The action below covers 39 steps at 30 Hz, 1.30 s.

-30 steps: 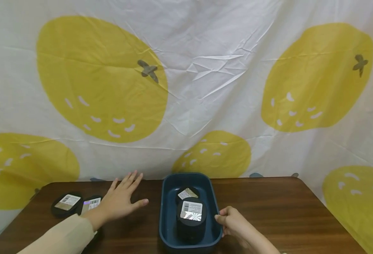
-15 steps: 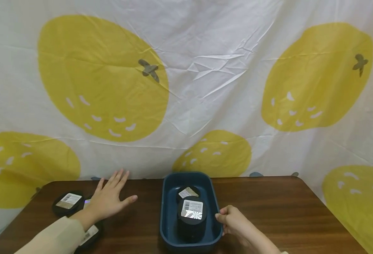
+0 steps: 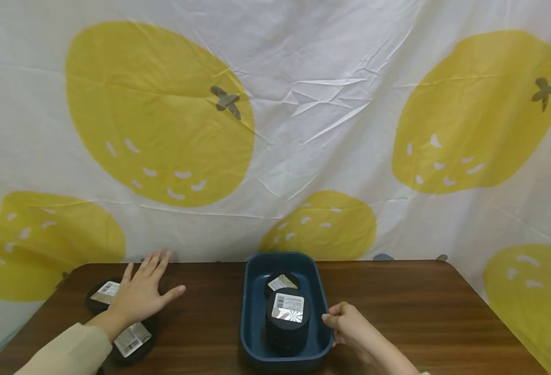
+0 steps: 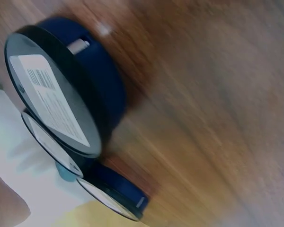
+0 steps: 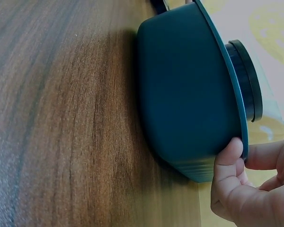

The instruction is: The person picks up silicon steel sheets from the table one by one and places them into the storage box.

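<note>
Widely spread left hand (image 3: 139, 292), perhaps above containers (image 3: 133, 340), right hand (image 3: 352, 324) pinching tray (image 3: 255, 315)

Our three views of one table (image 3: 411, 312)
From the head we look forward and down, facing the yellow-patterned cloth (image 3: 280, 130); from the left wrist, close and rolled sideways, at round tubs (image 4: 52, 94); from the right, likewise, at the blue tray (image 5: 184, 90). Our head view shares both, from farther off.
</note>
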Available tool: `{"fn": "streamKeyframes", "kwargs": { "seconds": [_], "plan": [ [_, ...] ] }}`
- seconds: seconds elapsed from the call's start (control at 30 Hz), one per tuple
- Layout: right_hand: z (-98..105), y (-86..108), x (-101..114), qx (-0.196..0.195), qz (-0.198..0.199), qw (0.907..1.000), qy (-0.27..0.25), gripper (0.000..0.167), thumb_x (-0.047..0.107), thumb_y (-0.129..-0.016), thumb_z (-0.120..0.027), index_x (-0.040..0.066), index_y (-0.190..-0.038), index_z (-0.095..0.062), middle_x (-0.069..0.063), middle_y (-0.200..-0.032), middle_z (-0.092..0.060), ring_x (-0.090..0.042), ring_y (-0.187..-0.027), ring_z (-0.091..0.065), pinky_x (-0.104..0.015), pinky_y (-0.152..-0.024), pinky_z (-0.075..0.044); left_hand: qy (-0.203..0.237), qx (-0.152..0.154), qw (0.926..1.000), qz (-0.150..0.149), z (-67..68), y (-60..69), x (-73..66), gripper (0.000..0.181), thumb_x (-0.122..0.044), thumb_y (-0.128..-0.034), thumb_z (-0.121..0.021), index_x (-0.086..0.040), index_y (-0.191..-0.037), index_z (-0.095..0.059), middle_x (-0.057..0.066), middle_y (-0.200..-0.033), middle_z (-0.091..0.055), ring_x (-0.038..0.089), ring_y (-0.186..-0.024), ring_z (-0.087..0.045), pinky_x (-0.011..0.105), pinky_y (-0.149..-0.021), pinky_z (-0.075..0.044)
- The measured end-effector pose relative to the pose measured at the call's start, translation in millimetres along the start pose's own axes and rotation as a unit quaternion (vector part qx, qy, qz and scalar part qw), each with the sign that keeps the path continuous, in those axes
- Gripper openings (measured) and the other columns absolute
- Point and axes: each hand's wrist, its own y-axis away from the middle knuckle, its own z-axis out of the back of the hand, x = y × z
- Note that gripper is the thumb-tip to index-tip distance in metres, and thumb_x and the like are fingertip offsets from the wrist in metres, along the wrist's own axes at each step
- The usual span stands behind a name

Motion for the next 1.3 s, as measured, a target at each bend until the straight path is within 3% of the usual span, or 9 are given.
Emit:
{"fn": "streamKeyframes", "kwargs": {
  "seconds": [0.5,0.87,1.1,1.3],
  "plan": [
    [1.0,-0.4,0.8,-0.005,-0.008,1.0,0.002,0.017,0.002,-0.092,-0.049,-0.01,-0.097,-0.038,-0.011,-0.075,-0.045,-0.016,-0.057,-0.044,-0.025,-0.052,-0.042,0.012,0.0,0.9995,0.031,4.6,8.4,23.7,0.094,-0.064,-0.0872,-0.043,0.002,-0.147,-0.013,0.027,-0.149,-0.015,0.043,-0.137,-0.01,0.066,-0.102,0.003],
    [-0.2,-0.9,0.1,-0.004,-0.011,0.9999,-0.001,0.016,0.002,-0.092,-0.049,-0.009,-0.097,-0.038,-0.011,-0.076,-0.045,-0.016,-0.057,-0.044,-0.025,-0.052,-0.042,0.001,0.018,0.9978,0.064,13.8,17.3,51.2,0.099,-0.064,-0.0878,-0.041,0.006,-0.146,-0.004,0.03,-0.149,-0.005,0.046,-0.136,-0.004,0.069,-0.099,0.007],
    [-0.3,-1.3,-1.2,-0.001,-0.007,1.0,0.0,0.017,0.002,-0.092,-0.049,-0.009,-0.097,-0.038,-0.011,-0.075,-0.045,-0.015,-0.056,-0.044,-0.026,-0.052,-0.042,0.002,0.012,0.995,0.099,18.1,28.7,71.7,0.101,-0.064,-0.0877,-0.042,0.01,-0.144,-0.001,0.033,-0.147,0.0,0.05,-0.134,0.001,0.071,-0.096,0.01],
    [0.5,-2.2,-2.0,0.001,-0.008,1.0,0.002,0.016,0.002,-0.092,-0.049,-0.009,-0.096,-0.037,-0.011,-0.076,-0.045,-0.016,-0.056,-0.044,-0.026,-0.053,-0.042,0.002,0.018,0.9926,0.12,17.8,36.2,88.2,0.104,-0.065,-0.0869,-0.042,0.015,-0.141,-0.003,0.035,-0.146,0.0,0.051,-0.133,0.005,0.072,-0.096,0.007]
  ]
}}
